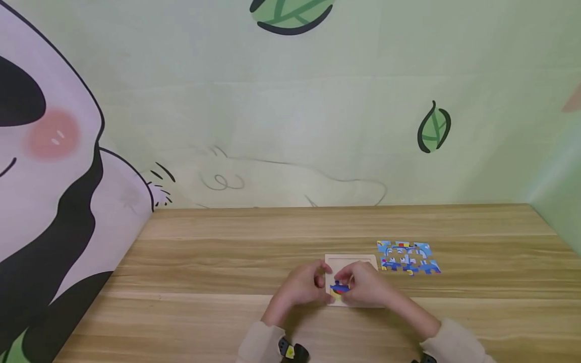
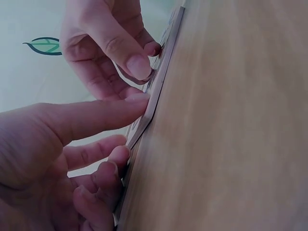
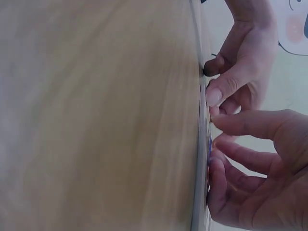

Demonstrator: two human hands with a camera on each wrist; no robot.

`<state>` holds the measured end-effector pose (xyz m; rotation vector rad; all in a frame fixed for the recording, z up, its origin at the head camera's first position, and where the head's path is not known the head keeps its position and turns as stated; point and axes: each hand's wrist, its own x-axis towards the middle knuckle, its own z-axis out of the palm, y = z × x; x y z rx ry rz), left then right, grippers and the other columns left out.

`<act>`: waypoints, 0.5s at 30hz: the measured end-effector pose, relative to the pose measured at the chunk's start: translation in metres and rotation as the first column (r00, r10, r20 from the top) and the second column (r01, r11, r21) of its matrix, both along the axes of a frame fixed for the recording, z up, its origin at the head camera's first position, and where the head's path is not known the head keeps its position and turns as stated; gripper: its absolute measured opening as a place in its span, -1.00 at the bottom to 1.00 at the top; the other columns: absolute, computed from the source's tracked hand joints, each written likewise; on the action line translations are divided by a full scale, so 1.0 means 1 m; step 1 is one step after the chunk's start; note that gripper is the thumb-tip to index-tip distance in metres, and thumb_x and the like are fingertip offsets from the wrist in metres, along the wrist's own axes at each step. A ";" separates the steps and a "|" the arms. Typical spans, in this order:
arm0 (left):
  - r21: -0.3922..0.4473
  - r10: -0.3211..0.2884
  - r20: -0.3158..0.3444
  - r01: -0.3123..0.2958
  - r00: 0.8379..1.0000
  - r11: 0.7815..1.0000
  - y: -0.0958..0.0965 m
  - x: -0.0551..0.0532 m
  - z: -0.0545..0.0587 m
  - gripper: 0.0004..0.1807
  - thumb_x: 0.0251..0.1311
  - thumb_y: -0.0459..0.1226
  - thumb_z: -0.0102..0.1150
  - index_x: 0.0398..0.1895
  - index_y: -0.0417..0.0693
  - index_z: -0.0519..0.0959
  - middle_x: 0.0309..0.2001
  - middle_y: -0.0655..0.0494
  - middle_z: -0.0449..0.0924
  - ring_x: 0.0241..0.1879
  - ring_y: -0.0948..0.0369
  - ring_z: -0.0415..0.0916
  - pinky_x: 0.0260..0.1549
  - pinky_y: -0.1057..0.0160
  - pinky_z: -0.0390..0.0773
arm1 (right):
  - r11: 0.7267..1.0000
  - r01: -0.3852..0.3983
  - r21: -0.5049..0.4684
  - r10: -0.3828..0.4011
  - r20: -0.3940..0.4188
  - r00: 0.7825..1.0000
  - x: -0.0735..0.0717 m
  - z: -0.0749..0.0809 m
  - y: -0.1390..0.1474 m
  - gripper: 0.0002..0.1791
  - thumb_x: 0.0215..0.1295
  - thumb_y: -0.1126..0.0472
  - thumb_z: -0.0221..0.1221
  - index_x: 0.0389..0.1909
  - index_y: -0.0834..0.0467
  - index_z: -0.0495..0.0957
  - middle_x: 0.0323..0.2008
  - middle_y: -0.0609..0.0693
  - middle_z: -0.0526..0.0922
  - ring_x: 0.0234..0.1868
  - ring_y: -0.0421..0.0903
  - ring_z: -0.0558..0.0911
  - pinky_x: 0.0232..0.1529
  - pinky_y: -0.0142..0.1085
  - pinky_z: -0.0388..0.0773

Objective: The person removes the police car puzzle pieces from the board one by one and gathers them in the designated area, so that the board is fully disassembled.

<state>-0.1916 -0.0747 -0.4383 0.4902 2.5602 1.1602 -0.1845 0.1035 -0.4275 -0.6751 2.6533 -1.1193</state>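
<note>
A pale wooden puzzle tray [image 1: 351,257] lies flat on the table in the head view. My left hand [image 1: 307,283] grips its left edge; in the left wrist view the thumb [image 2: 115,115] presses on the tray's near rim while the other fingers curl against its side. Inside the tray, near the lower left, is a colourful jigsaw piece [image 1: 339,288] in blue, red and yellow. My right hand [image 1: 366,283] pinches at this piece between thumb and fingertips, partly covering it. In the right wrist view, both hands' fingertips meet close over the tray [image 3: 201,159].
Just right of the tray, several blue jigsaw pieces [image 1: 424,249] lie in a loose rectangular arrangement on the wooden table [image 1: 204,262]. Behind the table's far edge stands a pale green wall [image 1: 317,121] printed with leaves and a panda.
</note>
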 end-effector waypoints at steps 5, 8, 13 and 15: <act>0.003 -0.036 -0.002 0.036 0.999 0.999 -0.001 0.000 0.002 -0.45 -0.33 -0.35 0.49 -0.14 -0.12 0.48 -0.54 0.14 0.40 -0.55 0.29 0.29 -0.49 0.36 0.31 | 0.999 -0.005 0.033 0.007 -0.054 0.999 0.001 -0.001 -0.004 -0.65 -0.31 0.44 0.27 -0.33 0.36 0.58 -0.50 -0.02 0.55 -0.47 -0.18 0.45 -0.45 -0.43 0.41; -0.006 -0.042 0.000 0.042 0.999 0.999 -0.001 0.000 0.003 -0.45 -0.33 -0.34 0.49 -0.15 -0.11 0.48 -0.53 0.14 0.41 -0.54 0.29 0.30 -0.48 0.36 0.32 | 0.999 -0.018 0.045 0.021 -0.074 0.997 0.002 -0.001 -0.004 -0.66 -0.29 0.43 0.29 -0.34 0.36 0.57 -0.50 -0.02 0.54 -0.47 -0.18 0.45 -0.45 -0.43 0.40; -0.014 -0.049 -0.004 0.049 0.999 0.999 -0.001 0.000 0.003 -0.45 -0.32 -0.34 0.49 -0.15 -0.11 0.48 -0.53 0.16 0.40 -0.55 0.30 0.29 -0.48 0.37 0.30 | 0.997 -0.076 0.031 0.079 -0.104 0.991 0.003 0.000 -0.003 -0.71 -0.25 0.47 0.30 -0.37 0.33 0.53 -0.51 -0.03 0.49 -0.50 -0.21 0.40 -0.47 -0.42 0.37; -0.015 -0.050 -0.006 0.050 0.999 0.999 -0.001 0.000 0.003 -0.46 -0.32 -0.34 0.49 -0.15 -0.10 0.48 -0.54 0.16 0.40 -0.55 0.30 0.29 -0.49 0.37 0.30 | 0.995 -0.095 0.023 0.097 -0.110 0.989 0.003 0.001 -0.003 -0.72 -0.24 0.49 0.29 -0.40 0.30 0.50 -0.53 -0.04 0.47 -0.52 -0.22 0.38 -0.47 -0.43 0.35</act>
